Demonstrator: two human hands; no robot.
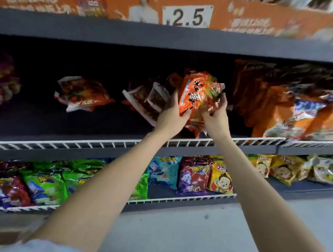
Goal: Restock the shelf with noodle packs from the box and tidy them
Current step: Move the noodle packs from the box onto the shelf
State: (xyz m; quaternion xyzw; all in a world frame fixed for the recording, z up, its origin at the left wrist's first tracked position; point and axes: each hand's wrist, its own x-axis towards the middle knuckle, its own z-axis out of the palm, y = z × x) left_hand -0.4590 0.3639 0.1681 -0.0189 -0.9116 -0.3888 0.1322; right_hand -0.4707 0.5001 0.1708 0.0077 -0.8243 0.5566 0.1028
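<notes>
1. Both hands are raised to the middle shelf (109, 147). The left hand (171, 114) and right hand (216, 116) together hold an orange noodle pack (197, 94), upright and slightly tilted, above the shelf's white wire front rail (63, 145). There may be more than one pack in the bundle; blur prevents a count.
2. Hand state: left fingers are curled round the pack's left edge, with the thumb on its face. The right hand is wrapped round the lower right edge, pinching crinkled film.
3. Handling estimate: light; glossy film wrapper, probably slippery and noisy; brittle noodle block inside, so squeezing hard risks cracking it. Best held by the side edges or flat faces, not the end seals.
4. Surroundings: dark red packs (143, 103) lean loosely just behind and to the left of the held pack, and another loose pack (82, 93) lies farther left on the same shelf. A dense row of orange packs (280, 105) stands to the right.
5. Obstructions: the leaning red packs occupy the gap and likely need straightening. The rail must be cleared on the way in.
6. A price tag reading 2.5 (188, 16) sits above; mixed snack packs (195, 174) fill the lower shelf. The box is not identifiable in view.
</notes>
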